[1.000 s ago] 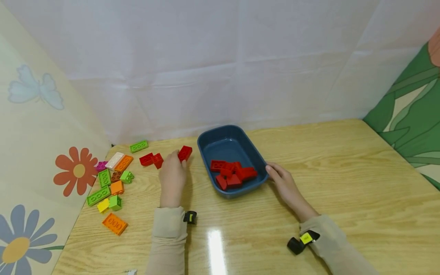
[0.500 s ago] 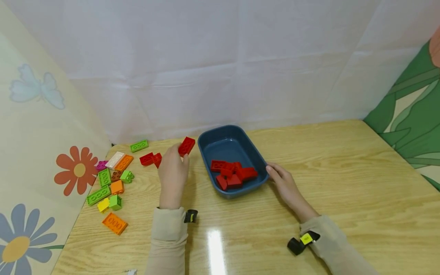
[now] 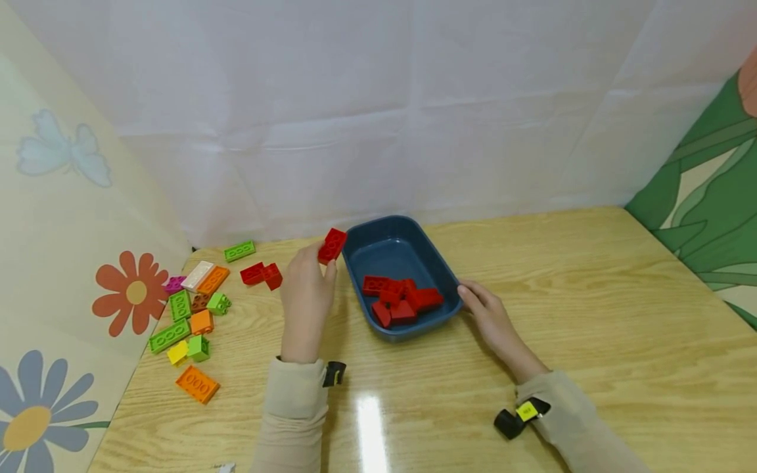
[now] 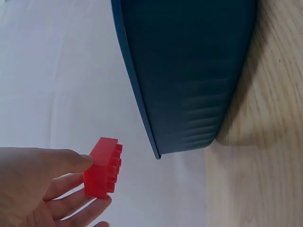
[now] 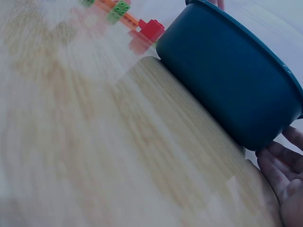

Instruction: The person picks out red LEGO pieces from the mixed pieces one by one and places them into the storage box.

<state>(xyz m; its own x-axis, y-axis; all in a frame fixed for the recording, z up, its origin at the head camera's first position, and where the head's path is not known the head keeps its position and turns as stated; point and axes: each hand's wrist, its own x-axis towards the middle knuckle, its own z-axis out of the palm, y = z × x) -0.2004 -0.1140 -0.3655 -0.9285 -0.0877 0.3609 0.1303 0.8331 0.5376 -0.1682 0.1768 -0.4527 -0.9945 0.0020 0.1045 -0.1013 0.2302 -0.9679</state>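
Note:
My left hand (image 3: 307,295) pinches a red toy brick (image 3: 332,246) between thumb and fingers, raised just left of the blue tray's (image 3: 434,246) far left side. In the left wrist view the red brick (image 4: 98,170) has its studs facing the tray's outer wall (image 4: 189,75). My right hand (image 3: 491,322) touches the tray's near right corner. In the right wrist view its fingers (image 5: 274,163) rest against the outside of the wall, low down. Several red bricks (image 3: 402,299) lie in the tray's near half. Two more red bricks (image 3: 262,274) lie on the table, left of my left hand.
At the table's left side lie several green, orange, yellow, white, brown and magenta bricks, among them an orange brick (image 3: 198,384) nearest me and a green brick (image 3: 239,251) at the back. A white cloth (image 3: 296,131) hangs behind the wooden table (image 3: 591,282).
My left hand has lifted the red brick and carried it right, towards the tray. My right hand and the tray have stayed put.

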